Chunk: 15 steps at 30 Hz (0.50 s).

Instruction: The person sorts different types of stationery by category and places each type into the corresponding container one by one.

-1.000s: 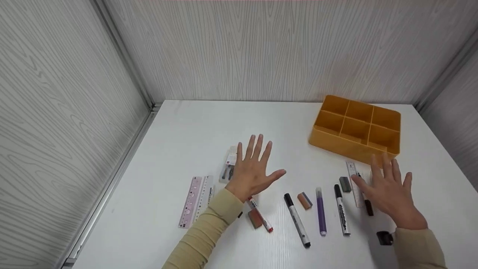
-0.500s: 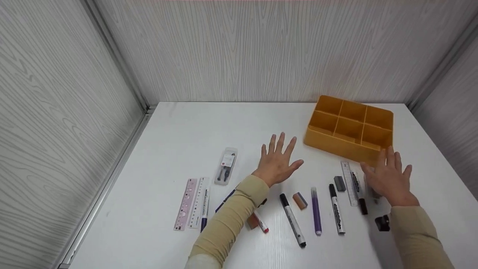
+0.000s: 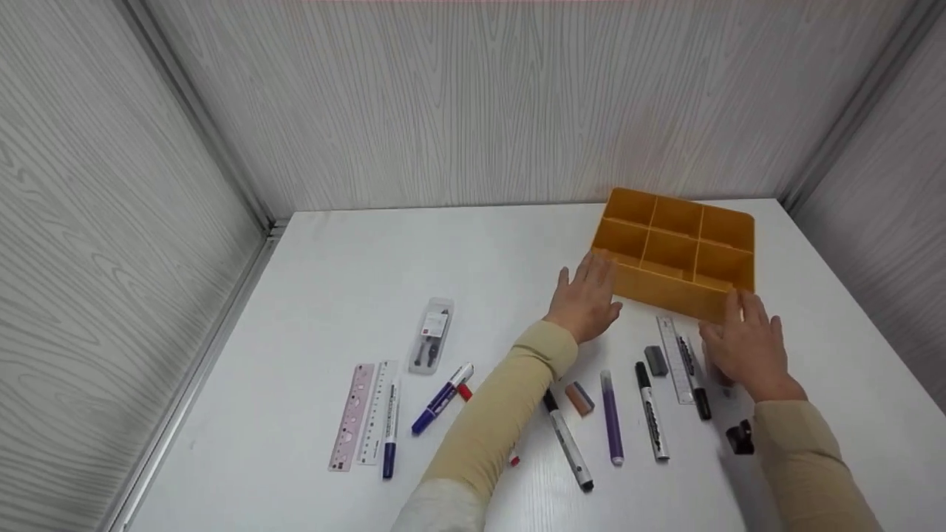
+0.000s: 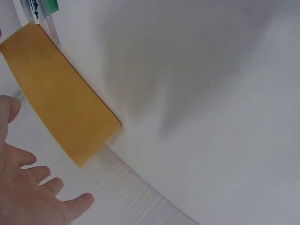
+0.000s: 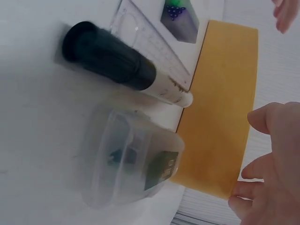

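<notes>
An orange six-compartment organizer box (image 3: 658,290) stands at the back right of the table. My left hand (image 3: 585,301), fingers extended, overlaps its left front corner in the head view; in the left wrist view a gap shows between the hand (image 4: 33,187) and the box (image 4: 65,93). At the right front corner is my right hand (image 3: 746,351). In the right wrist view its fingertips (image 5: 241,190) overlap the end of the box wall; whether they touch cannot be told. A clear plastic case (image 5: 136,161) lies beneath that hand, mostly hidden in the head view.
Before the box lie a clear ruler (image 3: 676,362), black markers (image 3: 650,414), a grey eraser (image 3: 655,360), a purple marker (image 3: 611,417) and a brown eraser (image 3: 580,399). Further left are a compass case (image 3: 431,336), blue markers (image 3: 443,399) and a pink ruler (image 3: 351,417). A black sharpener-like piece (image 3: 740,437) lies right.
My left hand has moved right and forward, from above the table's middle to the box's left front corner. The right hand has shifted slightly at the right front corner. The head view has turned rightward.
</notes>
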Tool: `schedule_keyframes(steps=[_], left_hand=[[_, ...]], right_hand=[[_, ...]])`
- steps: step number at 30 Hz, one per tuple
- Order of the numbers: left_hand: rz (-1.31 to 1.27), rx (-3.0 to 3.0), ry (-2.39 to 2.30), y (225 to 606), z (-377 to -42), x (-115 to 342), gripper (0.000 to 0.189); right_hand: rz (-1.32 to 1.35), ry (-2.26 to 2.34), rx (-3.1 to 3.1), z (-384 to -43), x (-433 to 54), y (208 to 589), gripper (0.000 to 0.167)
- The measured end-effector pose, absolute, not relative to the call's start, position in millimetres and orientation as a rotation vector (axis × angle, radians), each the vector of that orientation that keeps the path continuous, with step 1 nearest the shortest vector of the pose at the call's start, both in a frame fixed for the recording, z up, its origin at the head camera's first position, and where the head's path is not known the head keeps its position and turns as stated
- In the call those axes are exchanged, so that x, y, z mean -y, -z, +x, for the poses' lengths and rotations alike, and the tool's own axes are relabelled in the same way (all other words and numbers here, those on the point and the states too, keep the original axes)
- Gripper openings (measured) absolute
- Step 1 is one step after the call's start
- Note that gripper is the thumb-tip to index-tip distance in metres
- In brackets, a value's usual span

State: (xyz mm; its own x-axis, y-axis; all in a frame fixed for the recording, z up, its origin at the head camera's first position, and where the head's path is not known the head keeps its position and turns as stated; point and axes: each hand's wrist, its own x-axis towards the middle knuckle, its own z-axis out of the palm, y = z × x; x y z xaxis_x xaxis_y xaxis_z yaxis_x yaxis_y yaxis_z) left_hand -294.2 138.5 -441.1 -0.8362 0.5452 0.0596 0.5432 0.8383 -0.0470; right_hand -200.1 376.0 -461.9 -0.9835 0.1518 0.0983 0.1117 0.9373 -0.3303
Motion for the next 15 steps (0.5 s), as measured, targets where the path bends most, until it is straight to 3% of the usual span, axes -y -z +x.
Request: schedule_keyframes(steps=[15], left_hand=[[-0.673, 3.067, -0.240, 443.2, -304.6, -127.7, 0.065]], right_hand=[[-0.063, -0.473, 2.880, -217.1, -350.0, 466.9, 0.067]])
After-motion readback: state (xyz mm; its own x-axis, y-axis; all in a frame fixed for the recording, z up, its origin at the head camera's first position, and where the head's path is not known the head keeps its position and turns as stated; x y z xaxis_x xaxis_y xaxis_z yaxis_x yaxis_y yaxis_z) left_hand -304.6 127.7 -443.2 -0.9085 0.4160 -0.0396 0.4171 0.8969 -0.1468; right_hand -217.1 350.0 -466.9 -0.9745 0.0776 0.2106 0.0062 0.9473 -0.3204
